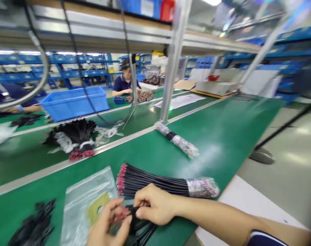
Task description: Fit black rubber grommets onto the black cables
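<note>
In front of me my right hand (155,205) is closed, its thumb and fingers pinching a black cable (132,213). My left hand (110,222) curls round the same cable's end, where something red shows between the fingertips; the small parts there are blurred. Loose black cables (146,234) trail below my hands. Just beyond them lies a bundle of black cables (155,179) with red ends, its right end wrapped in clear plastic. A clear zip bag (78,205) with a yellowish square piece (97,206) lies beside my left hand.
Small black parts (33,223) are heaped at the left. A plastic-wrapped bundle (177,140) lies farther back by a metal post (172,65). More red-tipped black cables (78,136) and a blue bin (74,102) stand across the rail. A person (122,83) sits opposite; another is at far left.
</note>
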Demonstrator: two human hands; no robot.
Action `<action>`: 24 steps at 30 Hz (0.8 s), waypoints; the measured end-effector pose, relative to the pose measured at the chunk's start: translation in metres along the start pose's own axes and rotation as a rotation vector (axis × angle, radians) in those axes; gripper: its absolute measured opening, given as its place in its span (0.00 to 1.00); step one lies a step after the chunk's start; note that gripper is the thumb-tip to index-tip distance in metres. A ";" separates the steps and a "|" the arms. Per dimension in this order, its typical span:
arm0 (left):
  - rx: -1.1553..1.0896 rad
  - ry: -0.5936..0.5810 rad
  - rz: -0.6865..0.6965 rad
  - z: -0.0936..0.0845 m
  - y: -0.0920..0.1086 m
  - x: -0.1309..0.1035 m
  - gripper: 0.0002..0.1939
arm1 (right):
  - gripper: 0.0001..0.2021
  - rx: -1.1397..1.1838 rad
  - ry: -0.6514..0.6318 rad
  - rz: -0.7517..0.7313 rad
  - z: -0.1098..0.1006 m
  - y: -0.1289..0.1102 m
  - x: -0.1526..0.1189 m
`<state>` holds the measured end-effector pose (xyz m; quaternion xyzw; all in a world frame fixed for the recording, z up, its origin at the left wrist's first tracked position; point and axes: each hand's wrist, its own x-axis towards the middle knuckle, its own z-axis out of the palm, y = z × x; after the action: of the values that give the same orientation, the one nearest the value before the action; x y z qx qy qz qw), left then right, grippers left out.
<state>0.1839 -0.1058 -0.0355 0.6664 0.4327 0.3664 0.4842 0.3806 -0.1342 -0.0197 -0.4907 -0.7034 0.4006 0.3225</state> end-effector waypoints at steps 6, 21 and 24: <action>-0.101 -0.183 -0.034 -0.018 0.011 0.000 0.21 | 0.06 0.140 -0.044 0.069 -0.004 -0.008 -0.002; -0.060 -0.422 -0.035 -0.026 0.023 -0.011 0.22 | 0.07 -0.238 0.054 -0.091 -0.001 -0.007 -0.007; -0.039 -0.554 0.016 -0.029 0.036 -0.016 0.25 | 0.04 -0.339 0.015 -0.156 0.004 -0.001 -0.009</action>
<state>0.1595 -0.1163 0.0055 0.7352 0.2713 0.1823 0.5938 0.3791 -0.1440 -0.0211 -0.4850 -0.7943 0.2465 0.2703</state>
